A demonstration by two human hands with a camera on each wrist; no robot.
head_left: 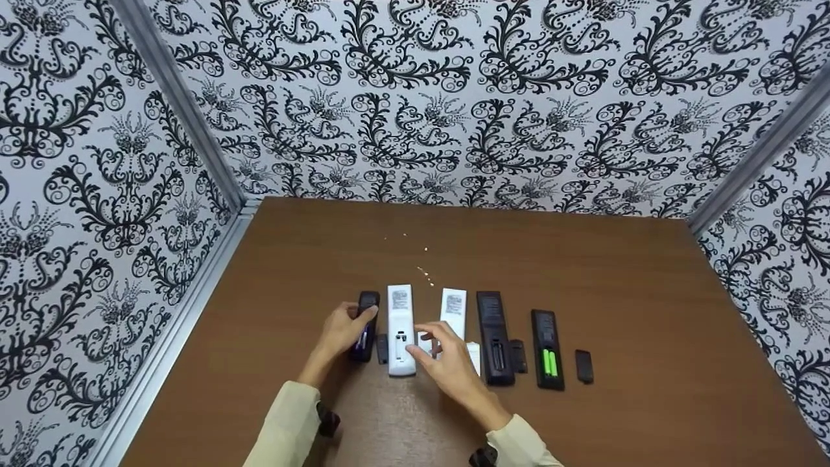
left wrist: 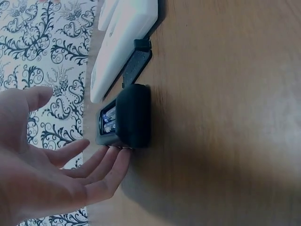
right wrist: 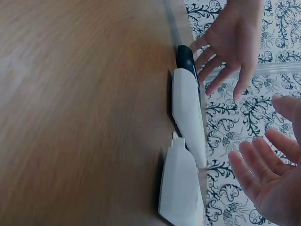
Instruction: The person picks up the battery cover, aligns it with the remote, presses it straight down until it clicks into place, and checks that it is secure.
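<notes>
My left hand [head_left: 342, 329] is beside a black remote control [head_left: 369, 300] lying back side up, two batteries [left wrist: 109, 120] in its uncovered compartment. In the left wrist view several fingertips [left wrist: 115, 153] rest along the remote's side, while the thumb stands away from it. My right hand [head_left: 454, 366] hovers at the right side of a white remote control [head_left: 400, 298], fingers loosely bent and holding nothing. That remote's battery compartment [head_left: 401, 347] is uncovered. Between these two remotes lies a small black battery cover [head_left: 382, 349].
A second white remote [head_left: 453, 303] lies partly behind my right hand, with a white cover [head_left: 475, 357] near it. Farther right are a large black remote [head_left: 491, 311] with its cover [head_left: 518, 356], then a black remote [head_left: 543, 324] with green batteries [head_left: 550, 363] and another cover [head_left: 584, 366].
</notes>
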